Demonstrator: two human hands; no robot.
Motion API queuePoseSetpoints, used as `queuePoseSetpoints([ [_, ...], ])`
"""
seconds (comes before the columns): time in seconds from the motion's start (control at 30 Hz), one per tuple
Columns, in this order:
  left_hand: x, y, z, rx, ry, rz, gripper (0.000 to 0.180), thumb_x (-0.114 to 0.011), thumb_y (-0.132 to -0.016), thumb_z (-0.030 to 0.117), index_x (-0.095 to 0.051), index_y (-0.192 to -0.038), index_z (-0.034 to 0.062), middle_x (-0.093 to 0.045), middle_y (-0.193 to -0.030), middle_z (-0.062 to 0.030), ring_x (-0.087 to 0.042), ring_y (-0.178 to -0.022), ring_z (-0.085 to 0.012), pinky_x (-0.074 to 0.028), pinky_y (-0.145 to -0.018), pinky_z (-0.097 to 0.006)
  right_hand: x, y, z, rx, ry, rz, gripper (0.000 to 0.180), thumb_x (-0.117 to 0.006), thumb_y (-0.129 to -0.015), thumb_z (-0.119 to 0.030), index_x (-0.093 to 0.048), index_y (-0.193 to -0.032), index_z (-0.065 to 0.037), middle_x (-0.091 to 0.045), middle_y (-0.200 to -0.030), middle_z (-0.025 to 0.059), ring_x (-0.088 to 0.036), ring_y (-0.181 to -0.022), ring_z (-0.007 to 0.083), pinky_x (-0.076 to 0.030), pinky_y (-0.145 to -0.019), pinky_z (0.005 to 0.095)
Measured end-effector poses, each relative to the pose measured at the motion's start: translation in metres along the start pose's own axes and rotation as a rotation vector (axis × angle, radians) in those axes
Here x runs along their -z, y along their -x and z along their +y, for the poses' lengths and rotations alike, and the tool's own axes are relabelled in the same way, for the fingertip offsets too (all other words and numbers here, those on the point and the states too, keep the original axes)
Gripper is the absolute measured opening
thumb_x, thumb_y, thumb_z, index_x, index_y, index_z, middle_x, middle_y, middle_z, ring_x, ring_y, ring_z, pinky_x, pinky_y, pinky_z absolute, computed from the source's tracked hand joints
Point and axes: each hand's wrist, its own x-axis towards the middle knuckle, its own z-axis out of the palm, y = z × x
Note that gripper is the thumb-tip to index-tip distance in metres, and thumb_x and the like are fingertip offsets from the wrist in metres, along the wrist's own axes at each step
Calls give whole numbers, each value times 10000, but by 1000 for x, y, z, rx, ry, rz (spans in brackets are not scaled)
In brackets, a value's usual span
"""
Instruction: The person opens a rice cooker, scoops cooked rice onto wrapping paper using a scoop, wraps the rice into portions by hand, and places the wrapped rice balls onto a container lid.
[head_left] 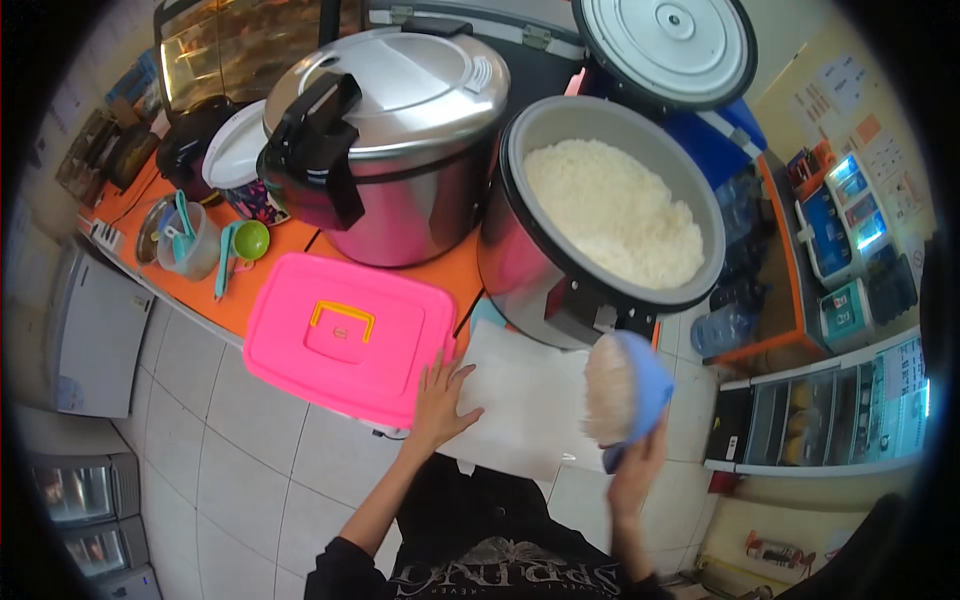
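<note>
A blue bowl (652, 385) of cooked white rice (608, 388) is held in my right hand (638, 472), tipped so the rice faces left. It is over the right end of a white paper sheet (515, 400). My left hand (442, 402) is open, its fingers spread between the sheet's left edge and the corner of a pink lid (290, 330) with a yellow handle. Beyond the sheet stands an open rice cooker (615, 125) holding a lot of white rice (610, 210); its round lid (665, 45) is raised behind it.
A second, closed steel cooker (400, 110) stands left of the open one on the orange table (225, 300). Further left are a clear cup (195, 250) with turquoise utensils, a green scoop (251, 240) and a white-lidded pot (240, 150). Water bottles (725, 325) stand at the right.
</note>
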Motion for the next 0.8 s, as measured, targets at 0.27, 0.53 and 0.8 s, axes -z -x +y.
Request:
queuePoseSetpoints([
  [0.27, -54, -5, -26, -132, -209, -369, 1116, -780, -484, 507, -294, -1362, 19, -262, -1439, -102, -126, -1372, -264, -93, -1102, -459, -69, 55, 120, -118, 1088, -476, 473, -488, -870, -169, -393, -1323, -264, -605, -896, 147, -613, -676, 314, -472, -573, 440],
  [0.53, -81, 2, -19, -76, -350, -322, 1274, -807, -331, 532, -269, -1360, 9, -291, -1415, -108, -230, -1335, -264, -101, -1098, -451, -87, 46, 185, -31, 1141, -326, 403, -521, -853, -407, -443, -1227, -280, -603, -756, 168, -610, -548, 332, -478, -481, 432],
  [0.8, -35, 35, 4, -136, -77, -215, 1068, -818, -481, 361, -292, -1349, 30, -289, -1411, -123, -235, -1331, -274, -197, -1077, -451, 2, -5, 196, -256, 380, 383, 451, -573, -863, -299, -344, -1191, -91, -599, -733, 155, -601, -637, 267, -463, -591, 382],
])
